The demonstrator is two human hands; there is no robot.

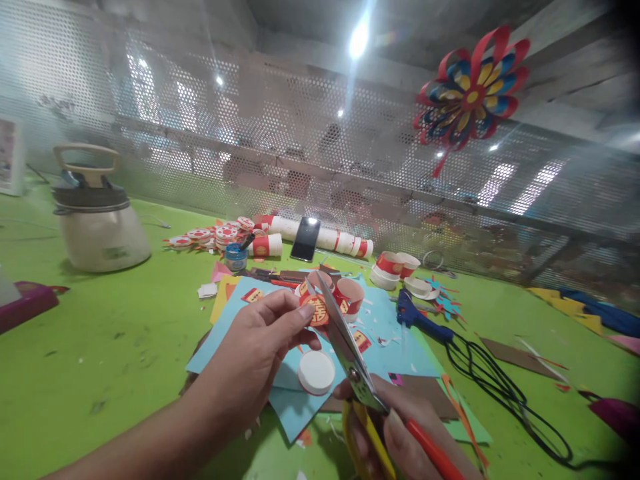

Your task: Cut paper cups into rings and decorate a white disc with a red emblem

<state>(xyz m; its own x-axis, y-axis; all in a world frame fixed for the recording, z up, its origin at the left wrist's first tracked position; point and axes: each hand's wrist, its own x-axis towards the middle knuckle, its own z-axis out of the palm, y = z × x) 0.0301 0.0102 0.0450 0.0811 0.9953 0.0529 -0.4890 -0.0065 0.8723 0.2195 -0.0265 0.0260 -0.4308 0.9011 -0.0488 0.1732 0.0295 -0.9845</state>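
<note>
My left hand pinches a small red paper piece with a gold pattern between thumb and fingers. In my right hand is a pair of scissors with one yellow and one red handle. The blades are a little apart and point up and away, close against the paper piece; whether they bite into it I cannot tell. Below the hands a white paper disc lies on light blue paper sheets. Cut red paper-cup rings stand just behind the blades.
Blue glue gun with a looped black cord lies to the right. At the back are a phone, a long tube of stacked paper cups and a small blue jar. A large bottle stands left; a paper flower hangs above.
</note>
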